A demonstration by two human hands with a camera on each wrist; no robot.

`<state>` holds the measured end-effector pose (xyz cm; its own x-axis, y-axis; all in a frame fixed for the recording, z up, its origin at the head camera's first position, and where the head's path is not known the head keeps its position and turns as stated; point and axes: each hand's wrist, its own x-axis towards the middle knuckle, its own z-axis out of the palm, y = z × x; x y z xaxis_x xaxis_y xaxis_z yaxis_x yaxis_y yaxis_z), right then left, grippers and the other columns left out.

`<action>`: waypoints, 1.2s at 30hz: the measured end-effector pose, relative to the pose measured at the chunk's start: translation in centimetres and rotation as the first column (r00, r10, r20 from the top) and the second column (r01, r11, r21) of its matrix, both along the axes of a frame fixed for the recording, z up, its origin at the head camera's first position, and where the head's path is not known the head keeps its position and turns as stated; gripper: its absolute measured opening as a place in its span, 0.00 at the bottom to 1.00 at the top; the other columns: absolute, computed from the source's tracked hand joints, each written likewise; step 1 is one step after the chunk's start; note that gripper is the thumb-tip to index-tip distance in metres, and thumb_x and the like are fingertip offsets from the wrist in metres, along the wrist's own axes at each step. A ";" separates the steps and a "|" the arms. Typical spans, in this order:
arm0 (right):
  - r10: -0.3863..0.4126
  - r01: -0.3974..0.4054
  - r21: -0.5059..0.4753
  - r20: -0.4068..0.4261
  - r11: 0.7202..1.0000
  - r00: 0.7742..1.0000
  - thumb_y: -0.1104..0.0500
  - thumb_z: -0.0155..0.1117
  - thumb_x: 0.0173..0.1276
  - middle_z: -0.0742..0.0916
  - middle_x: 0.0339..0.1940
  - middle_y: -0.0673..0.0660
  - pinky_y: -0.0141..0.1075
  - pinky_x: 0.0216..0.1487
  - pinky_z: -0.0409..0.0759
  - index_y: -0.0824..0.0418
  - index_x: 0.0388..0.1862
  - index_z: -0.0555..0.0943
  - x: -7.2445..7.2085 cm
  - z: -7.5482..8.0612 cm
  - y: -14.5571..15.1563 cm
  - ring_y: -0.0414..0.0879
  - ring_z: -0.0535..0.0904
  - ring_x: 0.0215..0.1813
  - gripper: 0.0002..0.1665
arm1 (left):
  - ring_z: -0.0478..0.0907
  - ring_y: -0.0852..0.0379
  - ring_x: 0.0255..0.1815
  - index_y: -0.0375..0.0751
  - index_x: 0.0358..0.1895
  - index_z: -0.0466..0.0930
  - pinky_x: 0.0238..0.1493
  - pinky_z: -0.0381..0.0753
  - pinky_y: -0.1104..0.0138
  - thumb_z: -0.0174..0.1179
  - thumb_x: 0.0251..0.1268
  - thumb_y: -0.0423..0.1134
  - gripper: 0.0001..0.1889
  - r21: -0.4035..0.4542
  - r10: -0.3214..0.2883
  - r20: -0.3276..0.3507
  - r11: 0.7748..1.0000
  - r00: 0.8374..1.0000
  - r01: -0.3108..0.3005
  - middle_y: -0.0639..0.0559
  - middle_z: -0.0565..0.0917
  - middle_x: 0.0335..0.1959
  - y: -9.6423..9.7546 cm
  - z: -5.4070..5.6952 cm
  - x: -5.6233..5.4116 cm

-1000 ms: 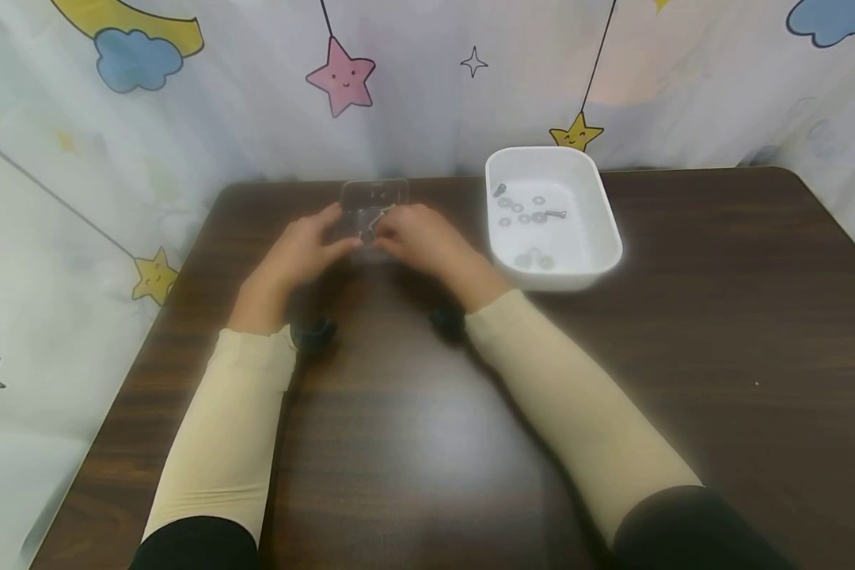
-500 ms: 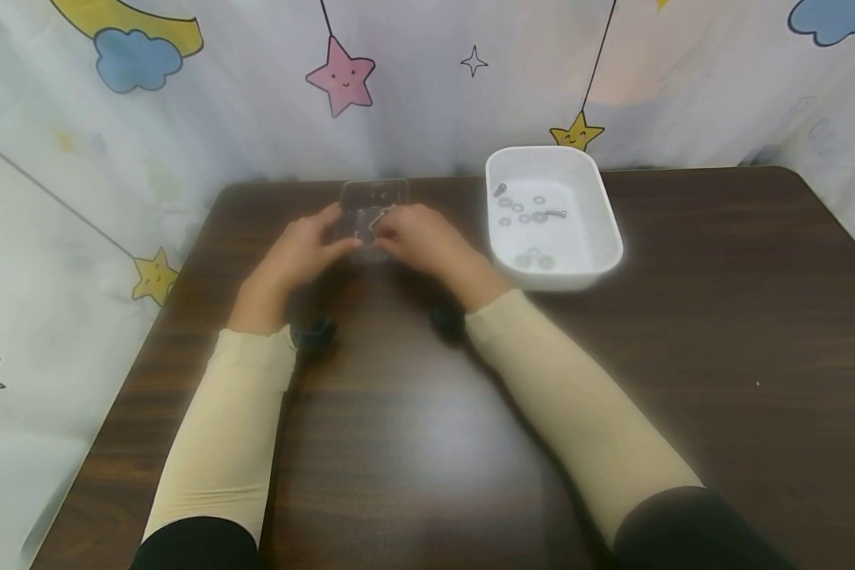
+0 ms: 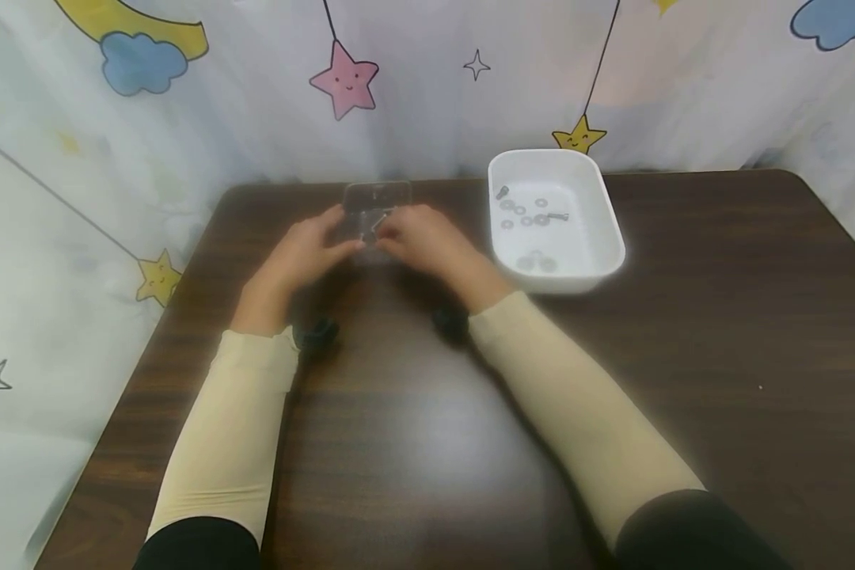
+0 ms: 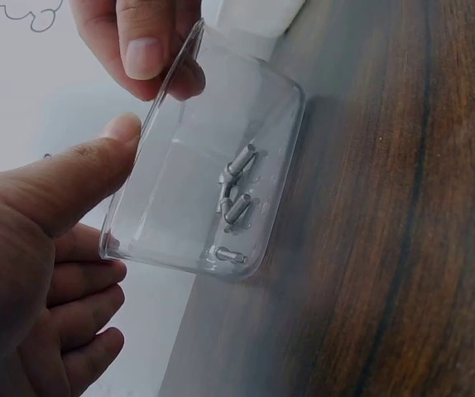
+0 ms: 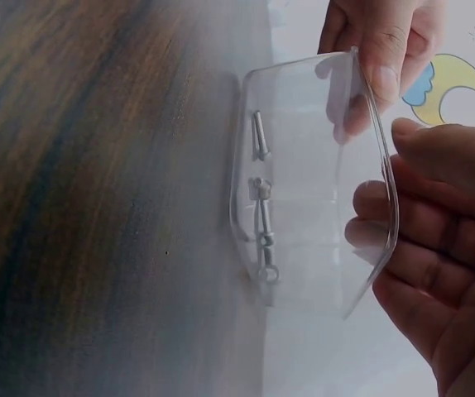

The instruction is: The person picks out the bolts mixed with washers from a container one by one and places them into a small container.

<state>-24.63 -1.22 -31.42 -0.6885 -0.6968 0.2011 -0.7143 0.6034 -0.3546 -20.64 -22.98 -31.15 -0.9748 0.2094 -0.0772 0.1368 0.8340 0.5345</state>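
Note:
A small clear plastic box (image 3: 378,192) stands near the table's back edge, open at the top. My left hand (image 3: 299,253) holds its left side, thumb at the front rim and fingers round the far side. Against the right side, my right hand (image 3: 431,241) grips the rim, its fingertips seen through the plastic in the right wrist view. Several small silver bolts (image 4: 239,159) lie on the box floor, and the same bolts (image 5: 262,188) show in the right wrist view. In the head view the right hand partly covers the box.
To the right stands a white plastic tub (image 3: 591,237) with a few bolts (image 3: 558,217) and several flat washers (image 3: 541,220) in it. A dark wood table (image 3: 720,317) lies under everything. A patterned curtain (image 3: 427,119) hangs behind the back edge.
The whole head view has shifted slightly down and right. Both hands keep their places at the clear box; nothing in the tub has moved.

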 end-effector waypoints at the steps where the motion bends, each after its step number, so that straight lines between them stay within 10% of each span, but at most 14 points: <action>1: -0.002 0.001 -0.007 -0.003 1.000 1.000 0.53 0.64 0.70 0.89 0.43 0.51 0.37 0.55 0.80 0.55 0.44 0.88 0.0 0.0 0.1 0.46 0.84 0.48 0.10 | 0.52 0.41 0.79 0.43 0.78 0.53 0.79 0.51 0.47 0.57 0.67 0.61 0.44 0.000 -0.003 0.000 1.000 1.000 0.003 0.44 0.53 0.80 0.0 0.0 0.0; 20: -0.086 0.086 -0.064 0.000 0.994 0.996 0.51 0.61 0.73 0.88 0.44 0.53 0.39 0.55 0.79 0.57 0.48 0.86 -0.6 5.2 3.2 0.47 0.81 0.48 0.14 | 0.50 0.45 0.80 0.41 0.77 0.54 0.80 0.49 0.51 0.51 0.71 0.62 0.41 -0.013 -0.037 -0.149 0.999 0.988 0.035 0.46 0.52 0.80 1.6 0.5 -0.3; 26: -0.180 0.183 -0.042 0.058 0.982 0.982 0.49 0.58 0.75 0.87 0.53 0.54 0.40 0.63 0.77 0.58 0.55 0.83 -1.0 8.3 5.4 0.47 0.80 0.57 0.19 | 0.52 0.48 0.80 0.39 0.76 0.59 0.80 0.52 0.54 0.54 0.72 0.58 0.38 0.000 -0.106 -0.252 0.994 0.962 0.110 0.45 0.56 0.79 4.2 1.1 0.1; 36: -0.300 0.304 -0.115 0.054 0.946 0.952 0.48 0.57 0.75 0.87 0.53 0.53 0.35 0.59 0.77 0.58 0.56 0.83 -3.4 11.0 9.1 0.43 0.79 0.53 0.20 | 0.47 0.52 0.81 0.40 0.76 0.58 0.81 0.47 0.56 0.51 0.72 0.60 0.38 -0.034 -0.227 -0.210 0.974 0.951 0.225 0.49 0.53 0.80 10.1 1.5 1.3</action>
<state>-28.01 7.87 -20.46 -0.8711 -0.4273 0.2421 -0.4908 0.7401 -0.4597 -19.37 -12.90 -29.62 -0.8963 0.4264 0.1219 0.4311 0.7733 0.4650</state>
